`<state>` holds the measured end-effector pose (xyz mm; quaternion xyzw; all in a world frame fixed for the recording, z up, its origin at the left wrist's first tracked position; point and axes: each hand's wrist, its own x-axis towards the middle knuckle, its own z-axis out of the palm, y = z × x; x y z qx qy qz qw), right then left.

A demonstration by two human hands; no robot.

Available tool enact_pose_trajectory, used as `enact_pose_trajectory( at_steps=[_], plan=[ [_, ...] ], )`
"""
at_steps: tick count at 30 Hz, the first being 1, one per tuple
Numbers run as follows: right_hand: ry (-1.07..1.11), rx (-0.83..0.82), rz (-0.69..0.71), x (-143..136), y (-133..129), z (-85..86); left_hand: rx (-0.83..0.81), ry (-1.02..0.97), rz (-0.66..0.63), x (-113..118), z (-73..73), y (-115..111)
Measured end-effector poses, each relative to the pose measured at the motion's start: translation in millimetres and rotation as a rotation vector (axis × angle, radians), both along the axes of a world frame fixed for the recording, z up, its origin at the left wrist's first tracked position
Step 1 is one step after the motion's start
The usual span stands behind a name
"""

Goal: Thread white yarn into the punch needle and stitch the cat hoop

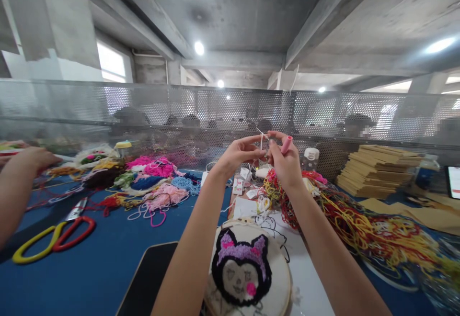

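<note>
Backdrop: perforated metal screen (230, 105) beyond a blue table (108, 263).
Scissors (57, 238): well apart at left, untouched.
Left hand (240, 155): my fingers pinch narrowly on white yarn (262, 141).
Hoop (282, 269): below my hands; black outline (266, 283), purple crown (239, 251) and one pink cheek (251, 289) look filled, while the face (240, 269) (features only drawn) seems left.
Right hand (288, 165): closed round a pink-handled tool (286, 144).
Lit screen (455, 182): far right, lettering too small; I can read no brand anywhere.

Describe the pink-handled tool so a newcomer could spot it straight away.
Find the perforated metal screen spanning the background. In front of it, near the picture's middle, the raised right hand grips the tool. Its smooth, straight pink handle stands apart from the soft, tangled yarn below.
</note>
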<state>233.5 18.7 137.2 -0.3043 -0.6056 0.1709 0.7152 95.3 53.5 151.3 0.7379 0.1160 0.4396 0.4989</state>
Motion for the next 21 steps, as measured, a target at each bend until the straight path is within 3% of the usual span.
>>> enact_pose_trajectory(
  at_steps=[5,14,21],
  plan=[
    [0.034,-0.073,0.003,0,3,-1.4,0.027,-0.014,0.025,3,-0.8,3],
    [0.243,-0.102,0.179,4,8,1.1,0.037,0.049,0.045,9,7.7,-13],
    [0.358,-0.149,0.293,15,12,2.6,0.054,0.017,0.133,22,9.4,-22]
  ],
)
